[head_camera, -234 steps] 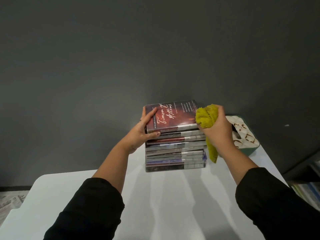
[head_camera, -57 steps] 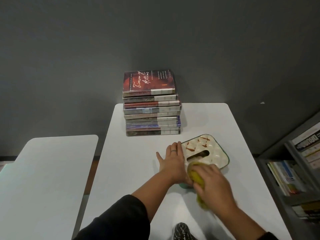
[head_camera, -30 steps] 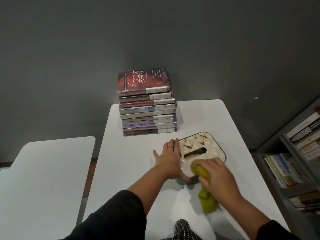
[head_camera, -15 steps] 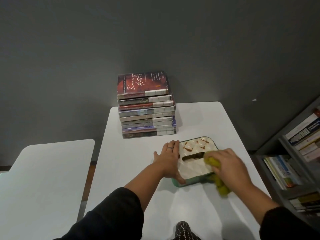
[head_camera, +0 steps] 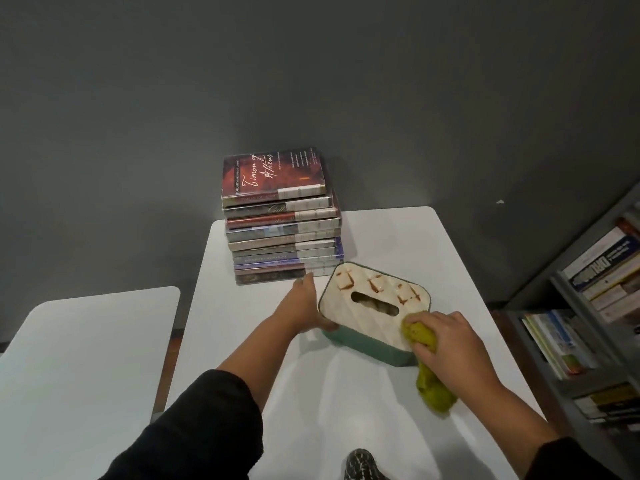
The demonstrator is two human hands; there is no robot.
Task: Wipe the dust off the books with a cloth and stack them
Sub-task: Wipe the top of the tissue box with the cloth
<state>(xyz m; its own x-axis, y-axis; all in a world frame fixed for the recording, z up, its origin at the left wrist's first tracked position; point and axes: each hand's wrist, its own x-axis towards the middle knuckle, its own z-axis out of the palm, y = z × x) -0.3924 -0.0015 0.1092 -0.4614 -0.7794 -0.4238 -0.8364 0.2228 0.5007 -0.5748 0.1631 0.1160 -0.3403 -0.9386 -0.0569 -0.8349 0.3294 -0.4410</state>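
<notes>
A stack of several books (head_camera: 282, 233) stands at the far left of the white table (head_camera: 388, 237), a dark red book (head_camera: 273, 174) on top. In front of it sits a green tissue box with a cream lid (head_camera: 374, 306). My left hand (head_camera: 304, 306) rests with straight fingers against the box's left side. My right hand (head_camera: 446, 337) grips a bunched yellow-green cloth (head_camera: 427, 368) and presses it on the lid's near right corner. The cloth's tail hangs down onto the table.
A second white table (head_camera: 79, 358) stands to the left across a narrow gap. A grey bookshelf full of books (head_camera: 595, 306) lines the right edge. A dark grey wall is behind the stack. A patterned shoe (head_camera: 362, 465) shows at the bottom.
My hands left the book stack and came to the tissue box. Over the last second my right hand has slid the cloth across the lid to its right corner. The box has turned slightly.
</notes>
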